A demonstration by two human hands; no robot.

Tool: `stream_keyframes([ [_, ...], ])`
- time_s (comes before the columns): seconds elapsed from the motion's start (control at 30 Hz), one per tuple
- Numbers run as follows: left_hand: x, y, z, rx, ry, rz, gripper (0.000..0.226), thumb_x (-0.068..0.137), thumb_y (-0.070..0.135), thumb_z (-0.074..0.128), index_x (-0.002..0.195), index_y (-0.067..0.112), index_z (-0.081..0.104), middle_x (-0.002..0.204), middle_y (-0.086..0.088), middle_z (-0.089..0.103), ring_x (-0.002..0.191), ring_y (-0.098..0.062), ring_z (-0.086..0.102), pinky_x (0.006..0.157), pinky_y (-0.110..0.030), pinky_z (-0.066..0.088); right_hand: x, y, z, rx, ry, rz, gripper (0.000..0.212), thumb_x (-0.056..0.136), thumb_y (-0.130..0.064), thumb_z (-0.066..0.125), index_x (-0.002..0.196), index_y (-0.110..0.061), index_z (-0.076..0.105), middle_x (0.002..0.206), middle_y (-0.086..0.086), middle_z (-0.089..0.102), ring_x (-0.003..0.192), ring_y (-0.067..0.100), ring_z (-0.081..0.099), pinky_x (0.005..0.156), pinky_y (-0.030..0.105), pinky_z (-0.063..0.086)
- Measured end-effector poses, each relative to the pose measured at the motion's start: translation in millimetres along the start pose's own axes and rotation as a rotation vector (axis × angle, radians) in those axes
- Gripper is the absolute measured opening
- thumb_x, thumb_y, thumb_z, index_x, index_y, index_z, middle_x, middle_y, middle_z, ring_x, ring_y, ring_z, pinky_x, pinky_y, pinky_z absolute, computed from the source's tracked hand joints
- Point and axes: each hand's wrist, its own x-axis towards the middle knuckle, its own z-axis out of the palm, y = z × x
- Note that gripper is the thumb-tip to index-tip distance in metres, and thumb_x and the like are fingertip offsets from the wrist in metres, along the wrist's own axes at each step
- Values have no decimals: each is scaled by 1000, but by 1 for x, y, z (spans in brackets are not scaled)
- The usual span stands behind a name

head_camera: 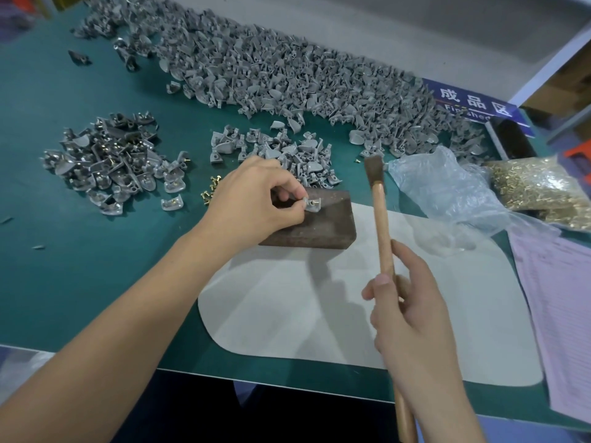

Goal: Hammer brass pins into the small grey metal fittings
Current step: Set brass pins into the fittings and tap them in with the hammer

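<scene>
Fitting pinched on block by left hand fingers; hammer, gripped in right hand, poised just right of it, handle running near-to-far.

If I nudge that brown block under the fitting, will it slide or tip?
Probably neither easily. The brown block looks solid and dense, lying low and wide, partly on the grey mat, so tipping seems unlikely. The left hand holding the fitting on top should also steady it.

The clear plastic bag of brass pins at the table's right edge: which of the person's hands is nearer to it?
Right. The right hand grips the wooden hammer handle below-left of the bag; the left hand is farther left, on the block.
</scene>
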Motion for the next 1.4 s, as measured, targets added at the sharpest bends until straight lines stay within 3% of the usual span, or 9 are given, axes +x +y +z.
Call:
stream_keyframes([
  [0.1,0,0,-1,-3,-7,-1,4,80,34,77,80,37,74,72,17,57,87,-6,50,71,-27,45,19,4,-1,-294,54,-43,30,102,-19,54,118,-44,48,86,-2,68,70,14,61,58,17,43],
  [0.2,0,0,0,-10,-14,-2,5,80,34,77,79,37,74,72,17,57,87,-7,51,73,-31,47,35,1,-3,-542,-3,4,23,100,-10,54,122,-18,58,97,11,60,90,32,56,72,39,41],
  [0.3,0,-1,0,-18,-20,7,4,80,34,78,80,36,74,72,18,57,87,-7,51,75,-36,50,45,-9,2,-919,43,-55,27,99,-22,57,124,-13,65,103,9,46,109,33,39,83,42,35],
  [0.4,0,-1,0,-22,-16,13,4,79,34,78,80,35,74,72,18,57,87,-8,51,76,-39,51,61,-33,12,-591,114,-272,27,100,-23,63,124,-14,71,113,8,57,113,28,50,94,37,44],
  [0.5,1,-1,0,-33,-13,23,7,78,30,79,79,34,74,73,16,58,87,-12,53,76,-43,52,80,-50,29,-447,-57,-413,24,97,-15,69,120,-17,74,105,-1,64,100,17,61,93,33,49],
  [0.7,2,1,-2,-41,-13,31,8,77,28,80,80,33,75,73,15,59,86,-16,54,75,-44,52,102,-50,48,-588,-135,-409,19,96,-19,68,109,-27,79,100,-1,65,104,21,59,93,50,46],
  [0.9,1,-1,-1,-18,-6,36,7,76,27,77,81,32,76,74,14,59,87,-14,53,76,-43,51,101,-40,50,-298,46,-449,14,92,-11,74,94,-24,79,92,-5,68,83,4,62,83,15,46],
  [1.17,-1,5,8,-236,139,12,5,89,19,67,94,21,67,93,12,70,95,-9,65,89,-36,51,107,-32,45,42,32,-429,34,85,-6,80,92,-39,79,87,-14,76,78,13,72,66,34,60],
  [1.4,-3,3,12,-339,171,-26,12,89,17,70,98,24,64,92,11,69,93,-14,66,83,-31,53,125,-29,52,142,-22,-454,29,97,-2,69,108,-28,77,101,-1,73,56,13,69,57,23,57],
])
